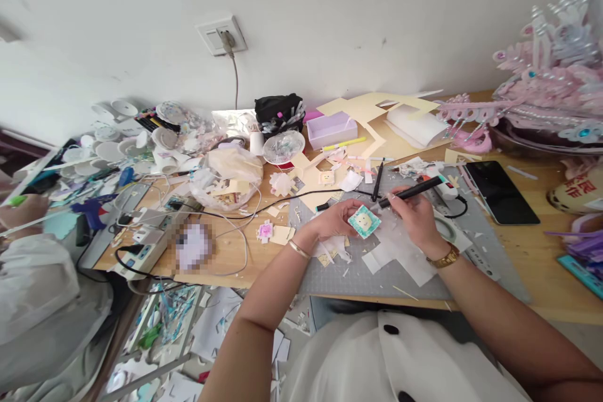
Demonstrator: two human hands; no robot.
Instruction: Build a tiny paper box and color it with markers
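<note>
My left hand (335, 217) pinches a small square paper piece (364, 221) with a teal border and a pale face on it, held just above the grey cutting mat (377, 276). My right hand (415, 215) grips a black pen-shaped tool (411, 191), its tip pointing down-left at the paper piece. A black cord runs from the tool's far end towards a white adapter (447, 188). White paper scraps (391, 254) lie on the mat under both hands.
A black phone (500, 192) lies right of the mat. A pink and white beaded crown (546, 85) stands at far right. Cream card sheets (367, 110), a lilac box (331, 129), a power strip (141, 245) and cluttered bags and tape rolls fill the left. Another person's sleeve (32, 289) shows at far left.
</note>
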